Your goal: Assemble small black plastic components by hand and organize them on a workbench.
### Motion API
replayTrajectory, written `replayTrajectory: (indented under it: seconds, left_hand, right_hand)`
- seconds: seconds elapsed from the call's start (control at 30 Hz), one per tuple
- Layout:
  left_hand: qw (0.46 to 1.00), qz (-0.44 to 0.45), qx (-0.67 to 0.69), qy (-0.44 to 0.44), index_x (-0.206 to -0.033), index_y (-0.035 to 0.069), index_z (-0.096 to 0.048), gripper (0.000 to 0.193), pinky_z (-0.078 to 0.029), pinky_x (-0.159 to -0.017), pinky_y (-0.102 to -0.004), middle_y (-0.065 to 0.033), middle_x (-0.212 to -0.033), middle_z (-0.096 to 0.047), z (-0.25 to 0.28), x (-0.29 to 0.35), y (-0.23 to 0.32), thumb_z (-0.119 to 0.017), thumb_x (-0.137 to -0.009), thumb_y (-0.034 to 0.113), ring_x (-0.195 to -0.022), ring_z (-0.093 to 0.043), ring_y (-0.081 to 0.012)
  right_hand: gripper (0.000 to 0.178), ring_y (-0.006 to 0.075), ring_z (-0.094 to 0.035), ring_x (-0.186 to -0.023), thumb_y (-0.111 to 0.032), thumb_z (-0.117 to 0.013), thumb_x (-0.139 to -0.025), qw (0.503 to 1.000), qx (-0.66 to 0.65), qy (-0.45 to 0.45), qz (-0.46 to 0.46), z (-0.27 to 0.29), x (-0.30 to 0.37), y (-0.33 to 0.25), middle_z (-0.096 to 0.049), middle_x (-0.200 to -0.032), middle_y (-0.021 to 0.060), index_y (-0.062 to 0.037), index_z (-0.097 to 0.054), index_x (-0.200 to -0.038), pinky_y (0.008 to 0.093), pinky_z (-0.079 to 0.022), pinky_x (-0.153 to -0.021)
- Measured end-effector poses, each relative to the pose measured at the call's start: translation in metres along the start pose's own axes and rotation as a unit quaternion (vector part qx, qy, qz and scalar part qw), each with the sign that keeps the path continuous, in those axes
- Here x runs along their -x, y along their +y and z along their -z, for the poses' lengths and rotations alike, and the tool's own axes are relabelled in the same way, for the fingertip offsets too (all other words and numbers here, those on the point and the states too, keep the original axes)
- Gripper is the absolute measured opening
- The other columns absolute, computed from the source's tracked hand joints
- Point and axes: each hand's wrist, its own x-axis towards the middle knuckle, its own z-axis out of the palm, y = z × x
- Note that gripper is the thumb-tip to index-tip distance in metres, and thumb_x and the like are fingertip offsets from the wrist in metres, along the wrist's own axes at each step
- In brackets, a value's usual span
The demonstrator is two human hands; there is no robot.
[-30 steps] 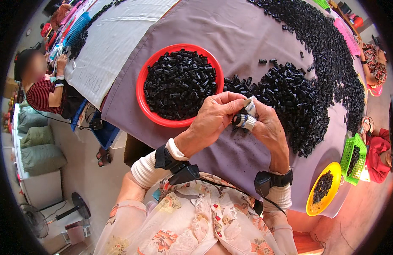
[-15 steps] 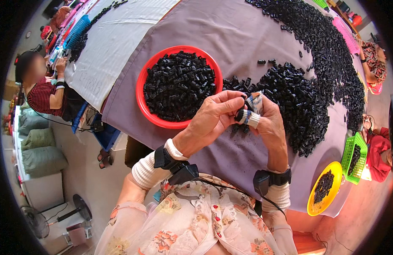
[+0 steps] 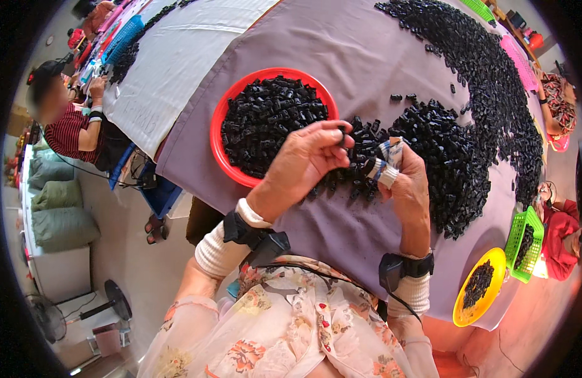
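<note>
My left hand [image 3: 297, 159] pinches a small black plastic part [image 3: 342, 136] between thumb and fingertips, just off the right rim of a red basin [image 3: 216, 133] heaped with similar parts. To its right, my right hand [image 3: 406, 184] is closed, with white and blue striped wraps [image 3: 385, 171] on its thumb and finger. A dark bit shows at the end of one wrap; whether it is a held part I cannot tell. Behind and beside both hands lies a loose pile of black parts [image 3: 439, 148] on the mauve cloth [image 3: 291, 220].
A long band of black parts [image 3: 492, 94] curves along the far right. At the right edge are a yellow dish [image 3: 462, 309] and a green basket [image 3: 514, 242], both holding parts. Several other people sit around the tables, one in a striped shirt [image 3: 67, 138] at left.
My hands have parted: the left has drawn away to the left with a black part in its fingertips, and the right has shifted slightly right.
</note>
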Motion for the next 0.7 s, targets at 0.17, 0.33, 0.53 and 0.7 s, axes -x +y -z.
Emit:
replayTrajectory:
  seconds: [0.17,0.33,0.53,0.7]
  left_hand:
    - [0.998,-0.044,0.041,0.025,-0.106,0.0,-0.054,0.023,-0.05,-0.073,-0.0302,-0.0104,-0.091,-0.061,0.018,0.002,0.021,-0.051,-0.084,0.007,-0.072,-0.06,-0.0132]
    - [0.996,-0.069,0.021,0.06,-0.105,0.001,-0.055,0.023,-0.048,-0.07,-0.0305,-0.0073,-0.088,-0.06,0.023,0.004,0.028,-0.054,-0.084,0.01,-0.07,-0.056,-0.012]
    - [0.995,-0.065,0.044,0.058,-0.106,0.005,-0.055,0.023,-0.046,-0.067,-0.0307,-0.0057,-0.084,-0.06,0.03,0.006,0.029,-0.055,-0.084,0.014,-0.067,-0.054,-0.011]
    - [0.993,-0.071,0.008,0.088,-0.105,0.005,-0.056,0.021,-0.05,-0.065,-0.0298,-0.0052,-0.082,-0.059,0.032,0.008,0.035,-0.053,-0.086,0.012,-0.068,-0.056,-0.0104]
  right_hand:
    - [0.009,0.0016,-0.038,-0.041,-0.003,-0.06,-0.074,1.0,-0.013,0.013,-0.006,0.005,0.001,0.001,-0.046,-0.056,-0.0051,-0.005,-0.054,-0.081,0.0174,-0.027,-0.035]
    - [0.01,0.0015,-0.038,-0.041,-0.003,-0.06,-0.074,1.0,-0.008,0.001,-0.005,0.007,0.002,0.004,-0.046,-0.056,-0.0052,-0.0045,-0.055,-0.082,0.0174,-0.027,-0.035]
    - [0.011,0.0021,-0.038,-0.041,-0.002,-0.059,-0.074,1.0,-0.017,0.01,-0.011,0.01,0.005,0.008,-0.045,-0.056,-0.0049,-0.0038,-0.054,-0.084,0.0174,-0.027,-0.035]
    - [0.01,0.0025,-0.039,-0.04,-0.005,-0.06,-0.074,1.0,0.005,0.017,-0.025,0.012,0.008,0.007,-0.046,-0.055,-0.0047,-0.0063,-0.054,-0.081,0.0175,-0.027,-0.035]
